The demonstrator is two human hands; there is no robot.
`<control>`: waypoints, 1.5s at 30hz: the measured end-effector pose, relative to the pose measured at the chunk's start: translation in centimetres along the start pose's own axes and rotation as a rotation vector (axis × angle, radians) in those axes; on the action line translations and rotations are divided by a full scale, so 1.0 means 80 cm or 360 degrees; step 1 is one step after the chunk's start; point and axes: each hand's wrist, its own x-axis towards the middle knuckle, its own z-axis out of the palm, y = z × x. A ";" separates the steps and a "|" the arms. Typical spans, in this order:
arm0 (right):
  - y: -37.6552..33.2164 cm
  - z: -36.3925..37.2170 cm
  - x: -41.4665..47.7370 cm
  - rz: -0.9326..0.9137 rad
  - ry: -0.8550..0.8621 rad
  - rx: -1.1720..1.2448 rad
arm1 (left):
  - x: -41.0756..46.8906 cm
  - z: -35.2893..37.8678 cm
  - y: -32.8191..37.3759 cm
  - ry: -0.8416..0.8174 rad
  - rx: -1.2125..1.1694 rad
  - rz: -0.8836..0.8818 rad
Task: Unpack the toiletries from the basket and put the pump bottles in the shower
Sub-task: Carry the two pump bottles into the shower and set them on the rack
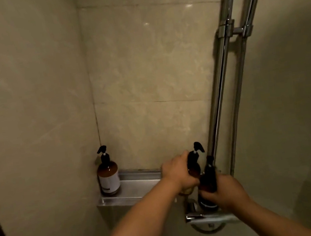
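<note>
An amber pump bottle (108,175) with a white label and black pump stands upright at the left end of a steel shower shelf (134,187), in the tiled corner. My left hand (178,172) grips a second amber pump bottle (195,164) over the shelf's right end. My right hand (225,192) holds a third, darker pump bottle (208,182) just to the right of it, above the mixer. The two held bottles sit close together and my fingers hide their lower parts.
Two chrome shower pipes (226,87) rise along the wall at right, joined by a bracket (235,30). A chrome mixer valve with a small ledge (208,219) sits below my right hand. Beige tiled walls close in on the left and behind.
</note>
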 end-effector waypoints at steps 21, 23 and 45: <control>-0.121 0.058 0.129 -0.0504 0.0080 0.0170 | 0.001 -0.034 -0.141 0.0595 -0.0299 -0.0512; -0.125 0.067 0.133 -0.0537 0.0032 0.0140 | -0.004 -0.031 -0.149 0.0593 -0.0264 -0.0546; -0.111 0.114 0.127 -0.0588 -0.0108 0.0336 | -0.039 0.037 -0.184 0.0510 -0.0371 -0.0413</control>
